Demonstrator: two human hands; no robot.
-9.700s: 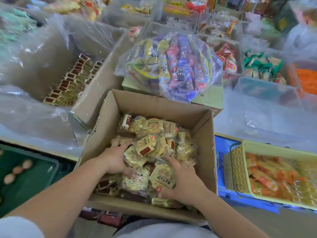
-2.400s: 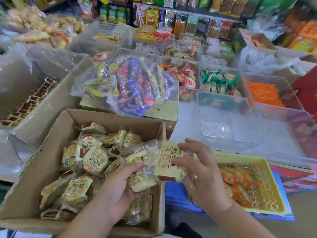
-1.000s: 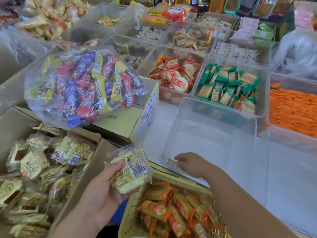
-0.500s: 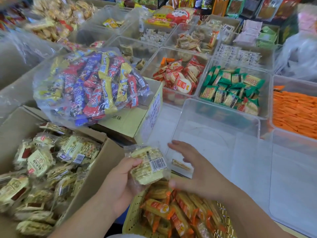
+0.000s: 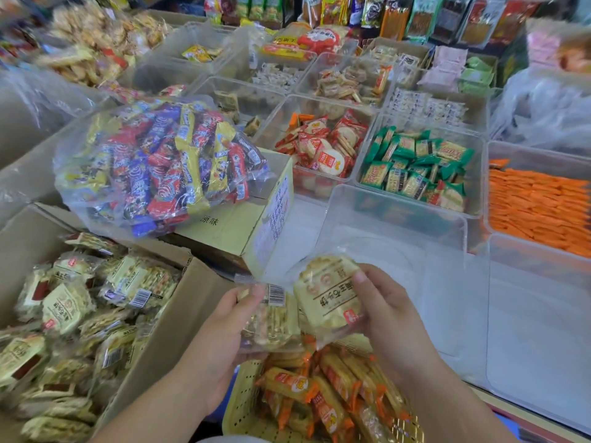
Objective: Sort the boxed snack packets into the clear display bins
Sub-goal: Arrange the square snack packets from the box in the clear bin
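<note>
A cardboard box (image 5: 179, 318) at lower left holds several pale yellow snack packets (image 5: 64, 308). My left hand (image 5: 220, 334) grips a small stack of these packets (image 5: 271, 318), barcode side up. My right hand (image 5: 387, 314) holds one packet (image 5: 326, 295) by its right edge, printed face up, just right of the stack. Both hands hover over the near edge of a clear display bin (image 5: 396, 219) directly ahead; I cannot see anything lying in it.
A yellow basket (image 5: 243, 407) of orange packets sits under my hands. A big clear bag of mixed candy bars (image 5: 160, 167) lies on a closed carton (image 5: 243, 225). Filled bins of red (image 5: 323, 148), green (image 5: 419, 171) and orange (image 5: 537, 206) snacks stand behind.
My right hand has come back from the clear bin and taken one packet off the stack that my left hand holds. Both hands sit closer together now.
</note>
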